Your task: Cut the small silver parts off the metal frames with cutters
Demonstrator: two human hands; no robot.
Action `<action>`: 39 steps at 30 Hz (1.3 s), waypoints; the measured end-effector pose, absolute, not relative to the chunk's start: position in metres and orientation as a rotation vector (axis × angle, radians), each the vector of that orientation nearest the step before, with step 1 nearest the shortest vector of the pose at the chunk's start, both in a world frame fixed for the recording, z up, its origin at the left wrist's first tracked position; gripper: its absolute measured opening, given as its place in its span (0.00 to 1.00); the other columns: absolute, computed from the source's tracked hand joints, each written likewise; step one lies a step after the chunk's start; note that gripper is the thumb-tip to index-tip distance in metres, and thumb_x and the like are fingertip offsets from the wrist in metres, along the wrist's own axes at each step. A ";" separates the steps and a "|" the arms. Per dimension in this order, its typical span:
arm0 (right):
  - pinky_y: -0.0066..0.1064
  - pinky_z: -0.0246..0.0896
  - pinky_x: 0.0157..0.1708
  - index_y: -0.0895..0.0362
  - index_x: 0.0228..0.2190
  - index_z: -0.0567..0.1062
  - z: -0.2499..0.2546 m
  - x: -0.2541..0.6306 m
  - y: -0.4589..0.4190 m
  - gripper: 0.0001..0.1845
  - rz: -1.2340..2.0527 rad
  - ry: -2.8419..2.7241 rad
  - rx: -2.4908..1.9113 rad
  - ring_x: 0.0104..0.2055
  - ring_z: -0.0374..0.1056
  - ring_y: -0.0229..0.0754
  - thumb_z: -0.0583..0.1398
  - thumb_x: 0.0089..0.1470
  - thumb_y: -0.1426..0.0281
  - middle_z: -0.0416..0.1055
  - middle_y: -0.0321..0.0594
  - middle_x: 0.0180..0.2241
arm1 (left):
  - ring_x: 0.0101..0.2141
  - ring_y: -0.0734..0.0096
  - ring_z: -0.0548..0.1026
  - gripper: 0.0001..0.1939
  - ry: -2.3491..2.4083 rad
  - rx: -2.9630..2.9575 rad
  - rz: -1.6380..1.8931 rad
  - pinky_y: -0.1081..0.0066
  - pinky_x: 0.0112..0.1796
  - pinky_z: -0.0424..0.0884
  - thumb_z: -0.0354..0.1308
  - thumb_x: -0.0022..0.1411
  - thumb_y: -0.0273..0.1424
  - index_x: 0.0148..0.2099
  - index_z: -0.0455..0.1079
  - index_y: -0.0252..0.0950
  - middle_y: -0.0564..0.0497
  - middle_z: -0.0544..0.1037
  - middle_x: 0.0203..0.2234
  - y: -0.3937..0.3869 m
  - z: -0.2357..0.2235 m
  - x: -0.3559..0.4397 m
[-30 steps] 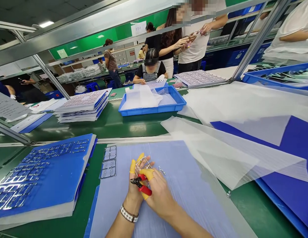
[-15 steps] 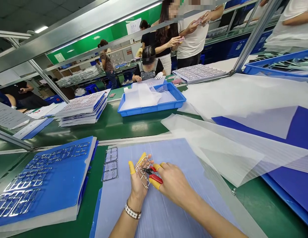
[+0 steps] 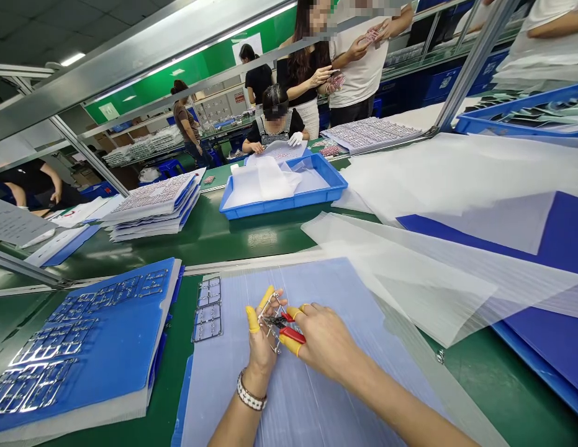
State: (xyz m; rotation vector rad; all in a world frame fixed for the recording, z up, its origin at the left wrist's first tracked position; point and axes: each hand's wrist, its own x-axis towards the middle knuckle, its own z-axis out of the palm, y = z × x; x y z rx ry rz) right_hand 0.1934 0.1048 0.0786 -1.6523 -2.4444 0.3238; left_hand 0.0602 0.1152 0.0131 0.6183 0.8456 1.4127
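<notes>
My left hand (image 3: 262, 338), with yellow finger cots on its thumb and a finger, holds a small shiny metallic frame with thin bars (image 3: 273, 302). In my right hand (image 3: 319, 338) are red-handled cutting pliers (image 3: 293, 335), gripped with yellow-covered fingers. Their dark jaws reach in among the bars of the frame, close to my left palm; whether they touch a bar I cannot tell. Under both hands lies a translucent sheet over blue board (image 3: 335, 397). Two similar frames (image 3: 207, 320) rest at the sheet's upper left.
Rows of frames (image 3: 51, 338) cover a blue board stack (image 3: 116, 360) at left. Beyond are a blue tray (image 3: 284, 202) and stacked sheets of parts (image 3: 153, 205). Translucent film (image 3: 410, 267) spreads at right, near a small metal bit (image 3: 440, 356). Several people stand or sit behind.
My left thumb has moved in slightly toward the frame, which has turned a little in the hand. The pliers stay among its bars. Across the bench, a seated person's sheet is lifted and bent.
</notes>
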 end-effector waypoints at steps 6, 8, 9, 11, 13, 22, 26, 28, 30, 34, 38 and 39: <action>0.35 0.57 0.34 0.56 0.37 0.76 0.081 0.195 0.104 0.16 0.298 -2.482 -1.644 0.36 0.70 0.49 0.57 0.55 0.59 0.75 0.46 0.33 | 0.48 0.57 0.71 0.35 0.886 0.690 1.406 0.60 0.48 0.66 0.42 0.59 0.57 0.53 0.71 0.38 0.41 0.73 0.52 0.113 0.011 0.060; 0.36 0.57 0.33 0.57 0.36 0.76 0.081 0.194 0.104 0.15 0.281 -2.500 -1.645 0.36 0.70 0.50 0.57 0.54 0.59 0.75 0.47 0.33 | 0.48 0.57 0.71 0.35 0.896 0.705 1.407 0.60 0.49 0.65 0.42 0.59 0.58 0.52 0.71 0.37 0.41 0.73 0.52 0.113 0.010 0.060; 0.36 0.57 0.33 0.57 0.36 0.77 0.082 0.194 0.105 0.15 0.273 -2.509 -1.644 0.36 0.70 0.50 0.58 0.54 0.60 0.75 0.47 0.33 | 0.48 0.57 0.71 0.35 0.900 0.711 1.408 0.59 0.49 0.65 0.42 0.58 0.58 0.52 0.71 0.37 0.41 0.73 0.51 0.113 0.010 0.060; 0.36 0.57 0.33 0.58 0.35 0.77 0.082 0.193 0.105 0.14 0.251 -2.518 -1.642 0.35 0.70 0.50 0.59 0.53 0.60 0.74 0.48 0.32 | 0.48 0.56 0.72 0.36 0.909 0.718 1.411 0.58 0.49 0.65 0.42 0.58 0.58 0.52 0.72 0.37 0.41 0.73 0.51 0.113 0.011 0.060; 0.36 0.56 0.33 0.58 0.36 0.76 0.084 0.193 0.105 0.15 0.223 -2.512 -1.638 0.35 0.70 0.49 0.60 0.53 0.60 0.74 0.48 0.32 | 0.48 0.56 0.72 0.36 0.906 0.720 1.413 0.58 0.50 0.65 0.43 0.58 0.58 0.52 0.72 0.37 0.41 0.74 0.50 0.112 0.014 0.060; 0.37 0.52 0.35 0.57 0.37 0.74 0.081 0.203 0.097 0.14 0.192 -2.474 -1.640 0.39 0.66 0.50 0.60 0.52 0.60 0.74 0.46 0.33 | 0.45 0.55 0.75 0.37 0.816 0.477 1.420 0.60 0.49 0.66 0.41 0.59 0.57 0.50 0.72 0.31 0.36 0.74 0.49 0.119 0.039 0.056; 0.37 0.52 0.35 0.57 0.37 0.74 0.079 0.200 0.094 0.14 0.229 -2.489 -1.658 0.39 0.67 0.50 0.60 0.52 0.60 0.74 0.46 0.33 | 0.45 0.56 0.74 0.36 0.809 0.452 1.420 0.61 0.48 0.67 0.42 0.59 0.56 0.50 0.72 0.31 0.36 0.74 0.49 0.121 0.040 0.055; 0.37 0.52 0.35 0.57 0.37 0.74 0.081 0.198 0.094 0.15 0.238 -2.497 -1.668 0.39 0.67 0.51 0.60 0.51 0.60 0.74 0.47 0.34 | 0.46 0.55 0.74 0.35 0.818 0.455 1.427 0.61 0.48 0.67 0.42 0.59 0.56 0.50 0.72 0.32 0.37 0.74 0.50 0.120 0.040 0.056; 0.38 0.52 0.35 0.57 0.38 0.74 0.083 0.196 0.094 0.15 0.239 -2.503 -1.662 0.39 0.67 0.52 0.60 0.52 0.60 0.74 0.47 0.34 | 0.47 0.55 0.73 0.35 0.843 0.475 1.440 0.60 0.48 0.67 0.43 0.59 0.56 0.50 0.72 0.32 0.37 0.74 0.50 0.119 0.041 0.058; 0.39 0.53 0.34 0.57 0.37 0.74 0.085 0.196 0.093 0.14 0.239 -2.505 -1.651 0.38 0.67 0.53 0.60 0.52 0.61 0.74 0.47 0.34 | 0.47 0.54 0.73 0.35 0.883 0.534 1.464 0.60 0.48 0.66 0.44 0.58 0.57 0.50 0.72 0.34 0.38 0.74 0.50 0.117 0.043 0.060; 0.38 0.54 0.34 0.58 0.34 0.74 0.083 0.194 0.094 0.12 0.202 -2.508 -1.660 0.37 0.68 0.52 0.60 0.51 0.62 0.74 0.48 0.32 | 0.47 0.55 0.73 0.35 0.915 0.607 1.484 0.59 0.50 0.65 0.43 0.58 0.57 0.50 0.72 0.34 0.39 0.74 0.49 0.115 0.043 0.061; 0.37 0.54 0.34 0.58 0.33 0.74 0.082 0.194 0.094 0.11 0.192 -2.515 -1.665 0.37 0.68 0.51 0.60 0.51 0.63 0.74 0.48 0.32 | 0.47 0.55 0.73 0.35 0.923 0.623 1.486 0.59 0.50 0.64 0.43 0.58 0.57 0.50 0.72 0.35 0.39 0.74 0.49 0.115 0.043 0.061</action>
